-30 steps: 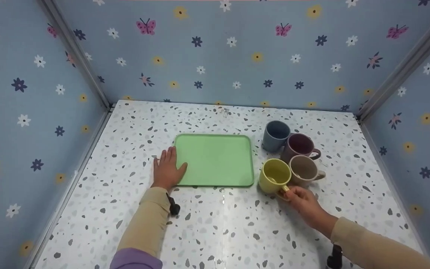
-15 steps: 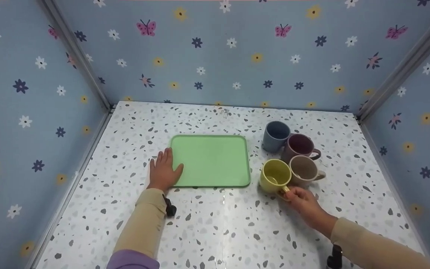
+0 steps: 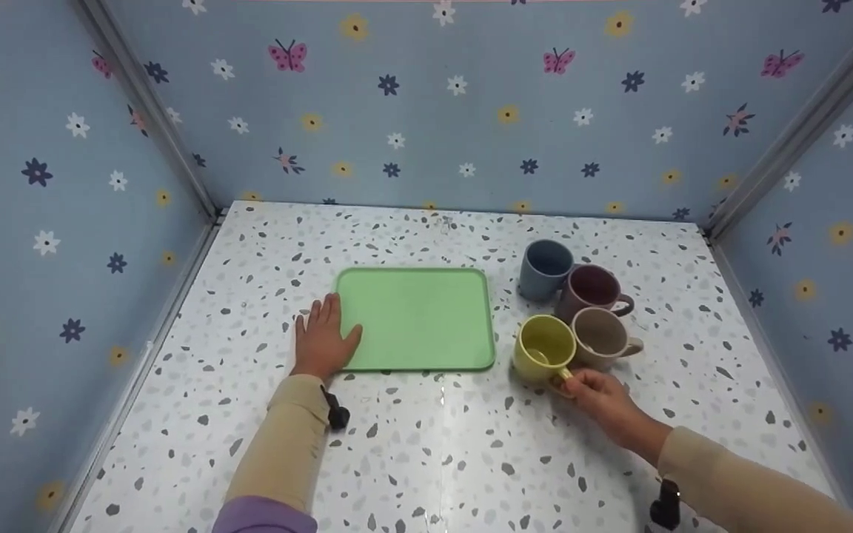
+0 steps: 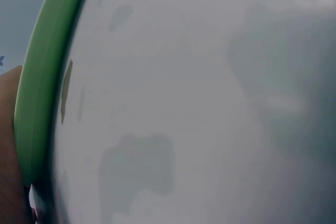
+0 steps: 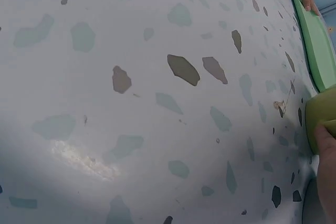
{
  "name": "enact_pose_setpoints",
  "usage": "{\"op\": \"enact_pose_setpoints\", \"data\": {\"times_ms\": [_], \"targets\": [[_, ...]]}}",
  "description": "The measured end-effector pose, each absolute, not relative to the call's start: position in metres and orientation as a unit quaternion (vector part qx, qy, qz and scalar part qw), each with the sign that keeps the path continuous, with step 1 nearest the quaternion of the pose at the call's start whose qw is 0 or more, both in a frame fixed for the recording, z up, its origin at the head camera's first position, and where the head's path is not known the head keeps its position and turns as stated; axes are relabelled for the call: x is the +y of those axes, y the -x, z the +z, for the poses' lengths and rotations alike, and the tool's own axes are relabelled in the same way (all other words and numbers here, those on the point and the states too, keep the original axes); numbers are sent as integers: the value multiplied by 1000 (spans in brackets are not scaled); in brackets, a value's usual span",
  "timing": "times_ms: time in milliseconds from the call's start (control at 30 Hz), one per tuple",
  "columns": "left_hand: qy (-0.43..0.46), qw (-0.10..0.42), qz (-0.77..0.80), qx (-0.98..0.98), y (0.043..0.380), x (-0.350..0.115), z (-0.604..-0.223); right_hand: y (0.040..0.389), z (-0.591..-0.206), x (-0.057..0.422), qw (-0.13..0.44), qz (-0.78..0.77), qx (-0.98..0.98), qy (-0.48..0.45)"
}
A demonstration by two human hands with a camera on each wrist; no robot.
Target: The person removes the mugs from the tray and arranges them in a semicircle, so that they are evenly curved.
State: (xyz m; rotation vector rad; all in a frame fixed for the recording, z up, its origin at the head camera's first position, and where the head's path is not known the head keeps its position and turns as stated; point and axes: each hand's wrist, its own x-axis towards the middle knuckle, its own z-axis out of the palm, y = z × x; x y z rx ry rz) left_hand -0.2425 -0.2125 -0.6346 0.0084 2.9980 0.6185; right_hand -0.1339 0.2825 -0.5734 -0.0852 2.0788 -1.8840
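Observation:
A green rectangular tray (image 3: 415, 318) lies flat near the middle of the table. My left hand (image 3: 323, 342) rests on its left edge with fingers straight and thumb spread over the rim; in the left wrist view the tray's green side (image 4: 44, 77) runs beside part of the hand. To the right of the tray stands a yellow mug (image 3: 534, 363), upright, its handle towards me. My right hand (image 3: 608, 407) pinches that handle between thumb and fingers. The right wrist view catches only a slice of the yellow mug (image 5: 321, 111) and the thumb.
Close behind and beside the yellow mug stand a beige mug (image 3: 600, 348), a maroon mug (image 3: 574, 300) and a blue-grey mug (image 3: 540, 285), bunched together. The speckled white table (image 3: 434, 451) is enclosed by flower-patterned walls (image 3: 426, 111) at the back and sides.
Over the last second the tray has slid slightly to the left together with my left hand. My right hand keeps hold of the yellow mug's handle, practically still.

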Motion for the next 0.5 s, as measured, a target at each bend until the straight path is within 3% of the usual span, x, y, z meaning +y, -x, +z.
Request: {"op": "enact_pose_setpoints", "data": {"times_ms": [500], "targets": [[-3,41,202,979,241,-212,-631,135,-570,292,158,-617,771,4]]}}
